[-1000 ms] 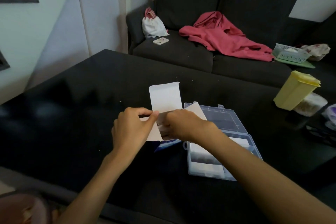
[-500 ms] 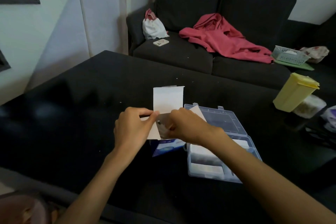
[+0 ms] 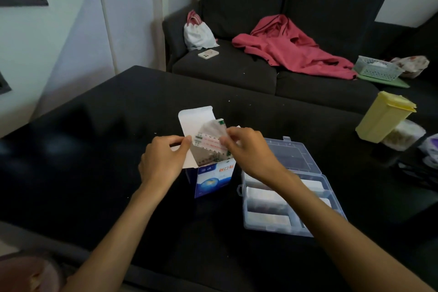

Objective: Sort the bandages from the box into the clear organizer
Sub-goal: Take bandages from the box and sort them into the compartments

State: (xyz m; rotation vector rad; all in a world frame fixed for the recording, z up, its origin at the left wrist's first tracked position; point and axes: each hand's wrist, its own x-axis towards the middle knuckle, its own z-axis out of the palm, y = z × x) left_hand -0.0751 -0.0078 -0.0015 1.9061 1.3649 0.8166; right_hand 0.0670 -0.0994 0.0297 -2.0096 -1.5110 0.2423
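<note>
left hand (image 3: pixel 163 161) pinches the box (image 3: pixel 208 173) flap while right hand (image 3: pixel 248 152) pinches a bandage sheet (image 3: pixel 211 137) out, likely bound next for the clear organizer (image 3: pixel 315 234).

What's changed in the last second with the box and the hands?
The right hand has drawn a printed bandage packet up out of the bandage box, pinching its top edge; a second ago its fingers were down inside the opening. The left hand still holds a box flap. The open clear organizer has stayed beside the box.
</note>
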